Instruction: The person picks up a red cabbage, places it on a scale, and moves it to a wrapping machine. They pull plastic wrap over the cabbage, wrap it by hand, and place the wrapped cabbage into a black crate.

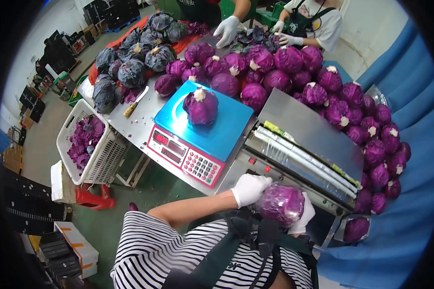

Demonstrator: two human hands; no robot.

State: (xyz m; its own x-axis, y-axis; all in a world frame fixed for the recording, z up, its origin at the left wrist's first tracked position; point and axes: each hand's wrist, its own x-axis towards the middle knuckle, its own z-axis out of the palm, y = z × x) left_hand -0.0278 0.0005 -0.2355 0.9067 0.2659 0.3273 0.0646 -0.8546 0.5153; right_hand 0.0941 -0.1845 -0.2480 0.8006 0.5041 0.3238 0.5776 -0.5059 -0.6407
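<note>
A red cabbage (280, 206), shiny with clear plastic film, is held close to my body between both gloved hands. My left hand (250, 190), in a white glove, grips its upper left side with the fingers closed on it. On the right side, my right hand (305, 217) is closed around it too, its fingers partly hidden behind the cabbage. Just beyond them is the film wrapping machine (299, 149) with a roll of film (294, 156). To the left, another red cabbage (200, 107) sits on the blue pan of the weighing scale (231, 139), whose red display is lit.
Many peeled red cabbages (277, 81) are piled behind and to the right. Unpeeled cabbages (131, 72) lie at the far left beside a knife (136, 102). A white crate (106, 149) holds loose leaves. Across the table are a co-worker's gloved hand (226, 31) and another person (318, 21).
</note>
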